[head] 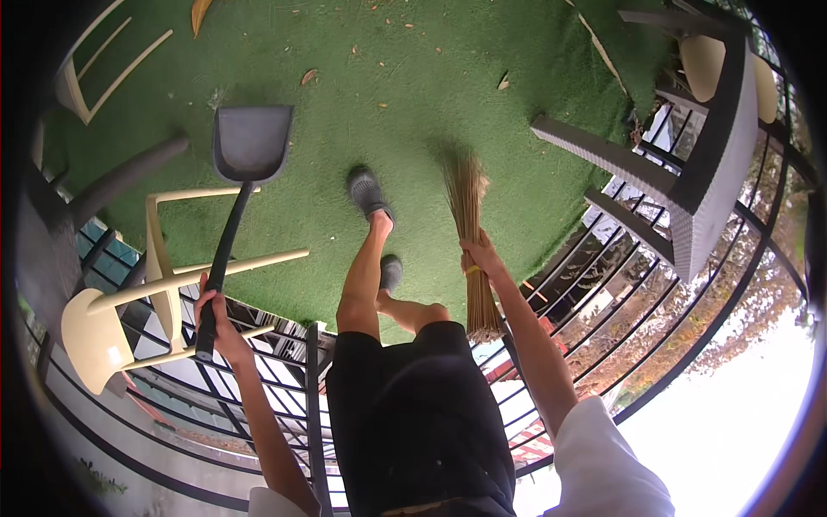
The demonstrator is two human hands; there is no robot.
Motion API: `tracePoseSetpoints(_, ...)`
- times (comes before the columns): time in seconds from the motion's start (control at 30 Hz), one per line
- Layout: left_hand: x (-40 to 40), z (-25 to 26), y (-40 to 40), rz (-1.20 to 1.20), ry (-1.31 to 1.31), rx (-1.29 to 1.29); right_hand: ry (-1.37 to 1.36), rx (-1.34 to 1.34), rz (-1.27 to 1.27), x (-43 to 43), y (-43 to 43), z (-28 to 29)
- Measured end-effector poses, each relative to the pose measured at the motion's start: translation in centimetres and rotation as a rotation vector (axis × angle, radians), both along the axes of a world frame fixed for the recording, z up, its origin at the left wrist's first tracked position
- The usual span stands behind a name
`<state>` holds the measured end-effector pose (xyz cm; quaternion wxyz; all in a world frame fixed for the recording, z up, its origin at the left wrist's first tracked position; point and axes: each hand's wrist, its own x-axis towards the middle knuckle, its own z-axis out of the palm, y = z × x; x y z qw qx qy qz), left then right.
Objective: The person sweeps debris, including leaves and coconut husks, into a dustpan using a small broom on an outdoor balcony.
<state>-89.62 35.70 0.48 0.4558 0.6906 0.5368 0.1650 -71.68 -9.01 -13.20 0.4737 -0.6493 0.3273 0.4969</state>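
Observation:
My left hand grips the black handle of a long-handled dustpan. The dark pan lies ahead and to the left, over the green artificial turf. In my right hand is a stick broom, a bundle of thin bristles bound with a yellow band. Its bristle tips point forward and look blurred at the turf. A few dry leaves and small bits of debris lie on the turf ahead of my feet.
Cream plastic chairs stand at the left beside dark furniture. On the right is a grey woven-textured table. Black metal railing runs behind me and along the right. My feet wear dark clogs.

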Motion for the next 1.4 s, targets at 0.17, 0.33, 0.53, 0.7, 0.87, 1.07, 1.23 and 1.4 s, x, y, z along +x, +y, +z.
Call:
tracePoseSetpoints(0.17, -0.2, -1.3, 0.7, 0.006, 0.008, -0.043, 0.016, 0.056, -0.056, 6.0, 8.0, 9.4)
tracePoseSetpoints(0.33, 1.2, -0.8, 1.3, -0.063, -0.019, -0.021, 0.049, -0.073, -0.193, -0.4, -0.4, 16.4)
tracePoseSetpoints(0.53, 4.8, -2.2, -0.5, -0.065, -0.044, -0.064, 0.186, -0.422, -0.065, -8.4, -17.4, 8.1)
tracePoseSetpoints(0.7, 4.3, -1.7, -0.5, -0.054, -0.04, -0.06, 0.047, -0.032, 0.091, 1.5, 1.2, 5.4)
tracePoseSetpoints(0.87, 4.7, -1.2, -1.8, -0.041, 0.02, -0.097, -0.091, 0.175, 0.156, 5.9, 8.1, 12.2)
tracePoseSetpoints(1.07, 4.6, 0.3, -3.1, -0.125, 0.037, -0.032, 0.101, -0.067, -0.212, -1.4, -4.3, 16.0)
tracePoseSetpoints(1.23, 6.4, -0.5, -6.8, -0.157, -0.024, -0.045, 0.27, -0.284, -0.237, -8.1, -22.2, 8.3)
tracePoseSetpoints(1.4, 5.7, 0.4, -10.5, -0.181, 0.011, 0.011, 0.061, -0.04, 0.03, 1.3, -11.9, 4.1)
